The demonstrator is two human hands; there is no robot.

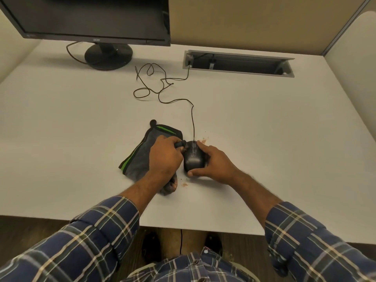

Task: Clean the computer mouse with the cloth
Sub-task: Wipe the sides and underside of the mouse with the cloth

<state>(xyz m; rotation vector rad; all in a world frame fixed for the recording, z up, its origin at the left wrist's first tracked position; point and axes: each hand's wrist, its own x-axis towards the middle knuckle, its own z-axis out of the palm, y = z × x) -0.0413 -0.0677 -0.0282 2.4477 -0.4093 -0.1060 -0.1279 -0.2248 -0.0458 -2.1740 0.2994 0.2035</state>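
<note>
Two hands meet near the centre of the frame over a pale tabletop. The right hand wraps the black computer mouse from its right side: the fingers curl along the far edge and the thumb presses against the near end, so the mouse is gripped and sits on the tabletop just right of centre. The left hand is curled around a bunched part of the grey cloth, with a dark fold pinched between thumb and fingers right at the mouse's upper left side, touching it. What remains of the cloth spreads out flat to the left under and beyond that hand, showing green and black stripes along its edges; a crumpled bit pokes out below the left wrist.

Small reddish-brown crumbs lie on the tabletop just beyond the mouse to its upper right, and a few more are scattered just below it, near the wrist.

From the mouse, a thin dark cable runs toward the top of the frame, loops in tangles and enters a metal cable tray recessed in the tabletop at upper right. A black monitor on a round stand fills the upper left. Plaid sleeves cover both forearms at the bottom.
</note>
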